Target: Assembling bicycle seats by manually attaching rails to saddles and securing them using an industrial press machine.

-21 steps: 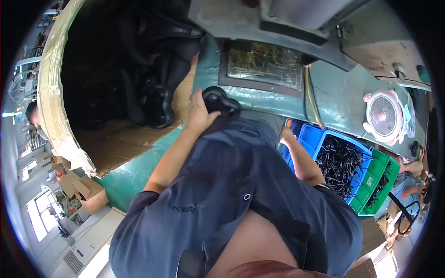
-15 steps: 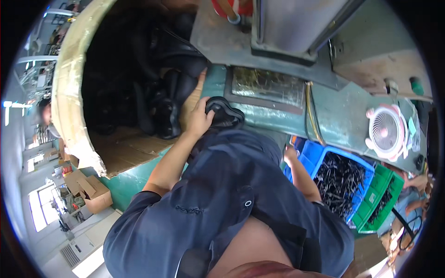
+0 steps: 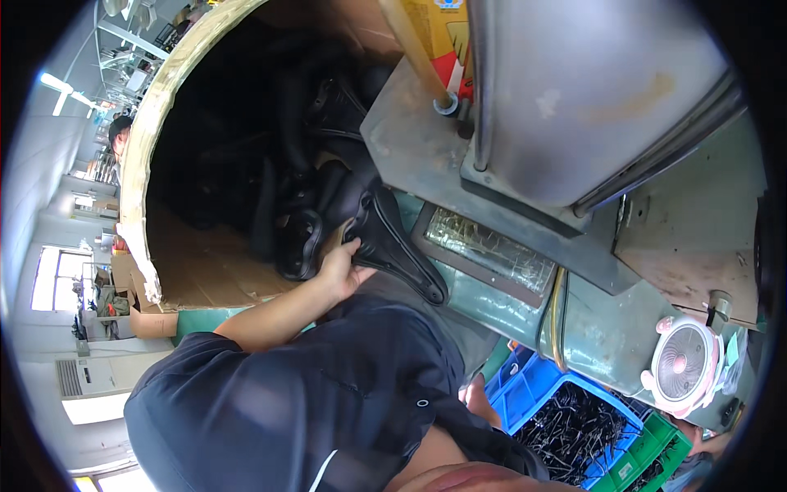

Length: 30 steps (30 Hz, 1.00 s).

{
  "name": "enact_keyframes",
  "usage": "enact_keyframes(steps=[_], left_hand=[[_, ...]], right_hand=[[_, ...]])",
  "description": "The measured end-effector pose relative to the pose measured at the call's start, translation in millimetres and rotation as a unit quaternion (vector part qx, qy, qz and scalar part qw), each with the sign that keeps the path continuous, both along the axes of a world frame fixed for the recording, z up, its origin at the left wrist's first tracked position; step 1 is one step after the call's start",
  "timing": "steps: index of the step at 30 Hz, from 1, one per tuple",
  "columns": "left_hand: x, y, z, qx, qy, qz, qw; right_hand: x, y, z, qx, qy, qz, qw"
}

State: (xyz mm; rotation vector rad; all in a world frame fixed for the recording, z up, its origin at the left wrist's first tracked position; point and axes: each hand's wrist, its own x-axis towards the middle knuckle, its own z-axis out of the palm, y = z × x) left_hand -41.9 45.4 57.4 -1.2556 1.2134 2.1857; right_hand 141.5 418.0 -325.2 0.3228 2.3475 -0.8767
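Note:
My left hand grips a black bicycle saddle by its edge, thumb on top. The saddle lies tilted at the mouth of a large cardboard box, its narrow nose toward me over the green bench. Inside the box, more black saddles are piled in deep shadow. My right hand is low beside the blue bin, partly behind my shirt, and its fingers cannot be made out. That bin holds many thin black metal parts.
Beyond the green bench stands a grey metal machine. A dark-framed plate is set on the bench, with hoses beside it. A pink and white fan stands at the right. A green bin adjoins the blue one.
The saddle has turned from showing its hollow underside end to lying lengthwise beside the box. My body and view have turned, and my right arm is now mostly hidden.

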Motion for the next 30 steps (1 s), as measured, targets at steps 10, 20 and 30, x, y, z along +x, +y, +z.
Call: enact_keyframes(steps=[10,20,30], left_hand=[[17.0,6.9,-54.5,0.031,-0.071,0.011,0.997],[32.3,1.9,-98.7,0.096,-0.03,0.017,0.995],[78.5,23.4,-107.7,0.289,0.029,-0.121,0.949]], right_hand=[[-30.0,21.3,10.8,-0.036,0.006,-0.114,0.993],[-38.6,83.8,29.2,-0.031,0.037,-0.263,0.964],[74.4,105.6,-10.6,-0.034,0.04,-0.422,0.905]])
